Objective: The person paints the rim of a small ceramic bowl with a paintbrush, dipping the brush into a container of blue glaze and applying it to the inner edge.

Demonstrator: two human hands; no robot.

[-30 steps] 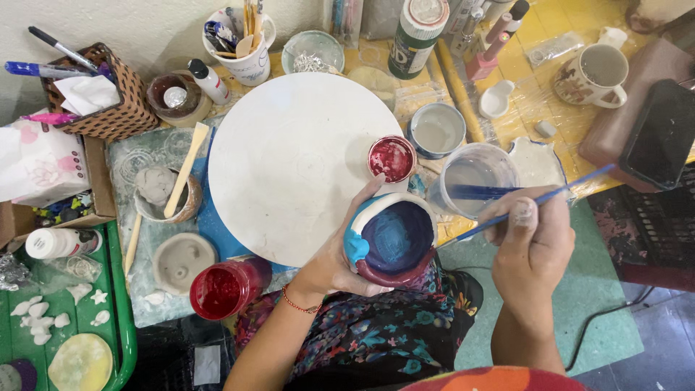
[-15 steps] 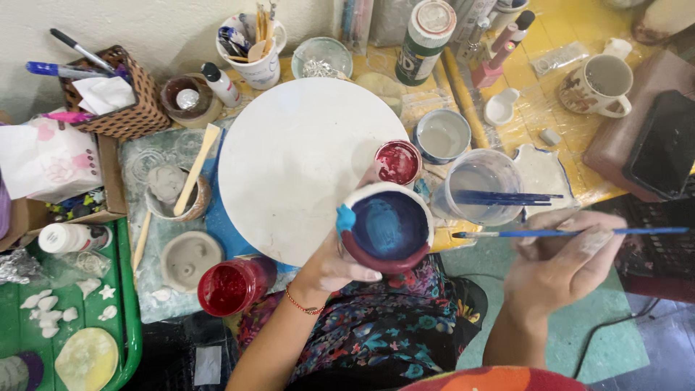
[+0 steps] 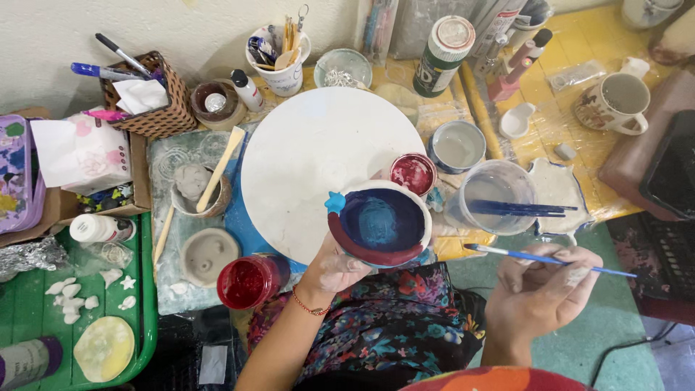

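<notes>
My left hand [image 3: 340,264] cups a small bowl [image 3: 380,224], blue inside, over the round white board's [image 3: 318,166] near edge. My right hand [image 3: 543,289] pinches a thin blue paintbrush [image 3: 539,257], its tip just right of the bowl. A dark green bottle with a white cap [image 3: 443,54] stands beyond the board.

From here I can't see the underside of the blue-glazed bowl [image 3: 381,224] because my left hand [image 3: 334,266] covers it, the dark tray [image 3: 670,170] and purple case [image 3: 14,174] run off the frame edges, and the jumbled tools in the white cup [image 3: 282,61] are too small to distinguish.
</notes>
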